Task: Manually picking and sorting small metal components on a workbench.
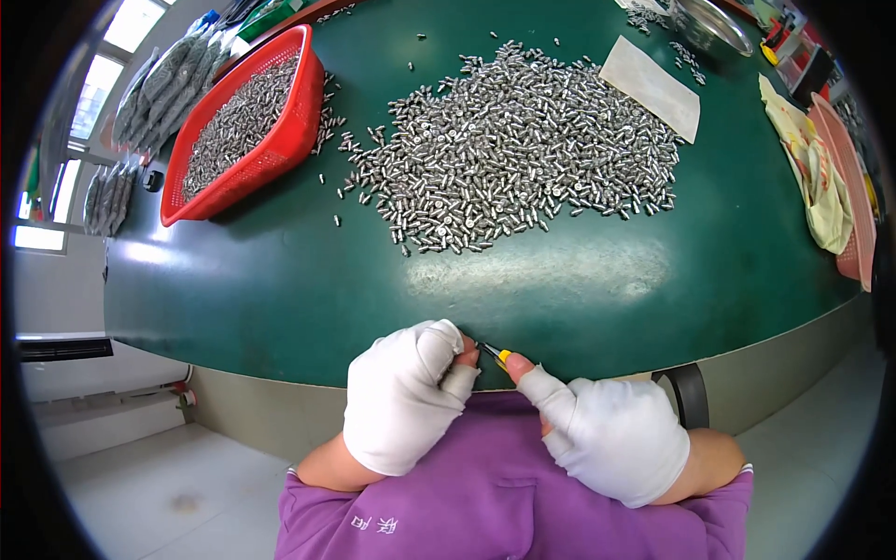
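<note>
Close to the table's front edge, my left hand (406,397) wears a white fingerless covering. Its bare thumb and fingertips are pinched together, and what they hold is too small and hidden to make out. My right hand (611,434), covered the same way, grips a slim hand tool (502,356) with a yellow-and-black handle. The tool's dark, narrow tip points left and meets the left fingertips. Farther out on the green table (373,299) lies a wide heap of small silvery metal fittings (523,140), apart from both hands.
A red plastic basket (308,112) full of similar metal pieces stands at the left. A pale sheet (653,89) lies against the heap's right side. Far right are a metal bowl (714,28), a yellowish cloth (807,173) and a pink basket (845,187). Filled bags (173,89) stand far left.
</note>
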